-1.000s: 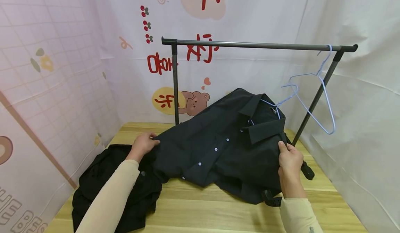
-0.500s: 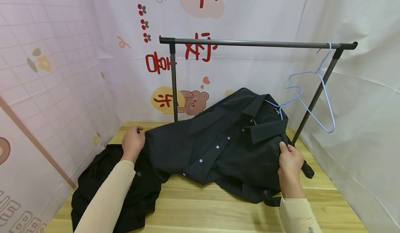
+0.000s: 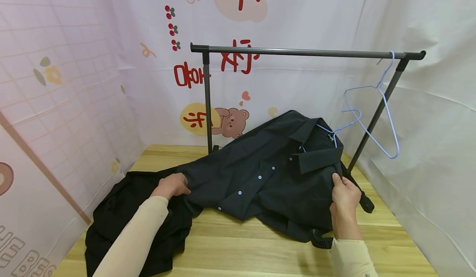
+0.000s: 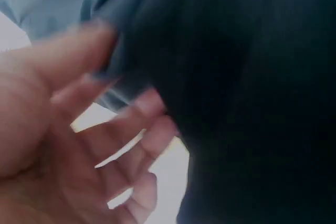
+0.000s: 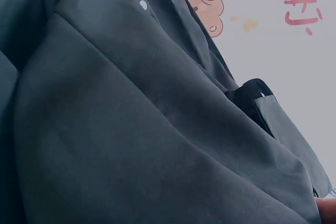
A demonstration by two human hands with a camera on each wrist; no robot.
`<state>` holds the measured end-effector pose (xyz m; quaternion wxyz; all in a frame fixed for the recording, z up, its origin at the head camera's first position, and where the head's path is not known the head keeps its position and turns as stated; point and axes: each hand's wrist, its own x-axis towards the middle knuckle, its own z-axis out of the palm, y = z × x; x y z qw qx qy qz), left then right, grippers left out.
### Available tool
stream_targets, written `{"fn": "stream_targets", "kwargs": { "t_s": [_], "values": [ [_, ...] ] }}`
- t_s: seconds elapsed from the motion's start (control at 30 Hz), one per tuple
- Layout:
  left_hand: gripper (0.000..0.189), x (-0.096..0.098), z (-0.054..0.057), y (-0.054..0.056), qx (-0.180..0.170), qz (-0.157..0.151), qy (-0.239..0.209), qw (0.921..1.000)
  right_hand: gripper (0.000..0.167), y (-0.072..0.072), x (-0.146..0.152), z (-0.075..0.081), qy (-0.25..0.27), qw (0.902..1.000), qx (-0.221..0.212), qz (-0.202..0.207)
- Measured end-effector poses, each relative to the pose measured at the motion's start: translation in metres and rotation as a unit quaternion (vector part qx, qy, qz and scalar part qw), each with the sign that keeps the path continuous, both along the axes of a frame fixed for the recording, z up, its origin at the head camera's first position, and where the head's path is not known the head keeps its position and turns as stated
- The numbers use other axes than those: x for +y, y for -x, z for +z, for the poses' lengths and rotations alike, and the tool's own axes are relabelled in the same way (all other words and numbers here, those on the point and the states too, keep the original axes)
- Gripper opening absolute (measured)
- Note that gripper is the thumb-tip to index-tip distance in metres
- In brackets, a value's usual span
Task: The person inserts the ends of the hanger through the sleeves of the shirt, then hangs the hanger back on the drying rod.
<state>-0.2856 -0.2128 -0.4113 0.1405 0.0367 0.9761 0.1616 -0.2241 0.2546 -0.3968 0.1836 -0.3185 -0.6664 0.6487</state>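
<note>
A black button-up shirt (image 3: pixel 230 174) with pale buttons stretches across the middle of the head view. Inside its collar is a blue wire hanger (image 3: pixel 347 125), whose hook sticks out to the upper right. My right hand (image 3: pixel 346 192) pinches the shirt just below the collar at the right; only a bit of finger (image 5: pixel 326 209) shows at the right wrist view's corner. At the sleeve end, my left hand (image 3: pixel 172 186) touches the cloth. Its fingers (image 4: pixel 152 103) are loosely spread at the fabric's edge in the blurred left wrist view, with the thumb apart from them.
A dark grey clothes rack (image 3: pixel 305 51) stands behind the shirt. Another blue hanger (image 3: pixel 395 136) hangs at its right end. A heap of black clothing (image 3: pixel 122 211) lies on the wooden table (image 3: pixel 223 252) at the left, under my left forearm. Printed cloth walls surround the table.
My left hand let the sleeve edge slip, moved left, then came down and right against the sleeve. The sleeve has sagged, and the collar with its hanger sits slightly lower. My right hand keeps its grip.
</note>
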Motion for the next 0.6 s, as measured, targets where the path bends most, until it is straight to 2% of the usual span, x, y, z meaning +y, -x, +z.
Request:
{"fn": "stream_targets", "kwargs": {
  "t_s": [0.07,0.13,0.2,0.27,0.33,0.37,0.4,0.47,0.53,0.6],
  "values": [
    [0.025,-0.002,0.0,0.003,0.018,0.009,-0.066,0.9976,0.057,0.0,0.0,-0.001,0.0,1.0,0.003,-0.002],
    [0.03,-0.004,0.004,0.007,0.052,0.043,-0.146,0.987,0.056,-0.001,0.0,-0.001,-0.005,0.9999,0.008,-0.005],
    [0.027,-0.004,0.009,0.011,0.107,0.097,-0.217,0.9655,0.055,-0.001,0.0,-0.001,-0.008,0.9998,0.011,-0.011],
    [0.026,-0.002,0.015,0.015,0.173,0.145,-0.254,0.9405,0.054,-0.001,0.001,-0.002,-0.008,0.9997,0.016,-0.018],
    [0.024,0.002,0.018,0.017,0.232,0.173,-0.259,0.9214,0.05,-0.002,0.0,-0.001,-0.002,0.9994,0.02,-0.027],
    [0.027,0.004,0.019,0.017,0.251,0.178,-0.255,0.9165,0.047,-0.002,0.0,-0.001,0.003,0.9992,0.022,-0.032],
    [0.03,0.006,0.018,0.017,0.265,0.177,-0.247,0.9152,0.046,-0.001,0.0,-0.002,0.008,0.999,0.026,-0.036],
    [0.027,0.01,0.015,0.016,0.272,0.16,-0.225,0.9218,0.042,-0.001,0.0,-0.002,0.015,0.9987,0.029,-0.04],
    [0.022,0.016,0.011,0.012,0.263,0.126,-0.198,0.936,0.04,-0.001,0.0,-0.002,0.016,0.9985,0.032,-0.041],
    [0.016,0.025,0.006,0.008,0.239,0.077,-0.171,0.9527,0.04,-0.001,0.0,-0.003,0.013,0.9986,0.032,-0.041]
  ]
}}
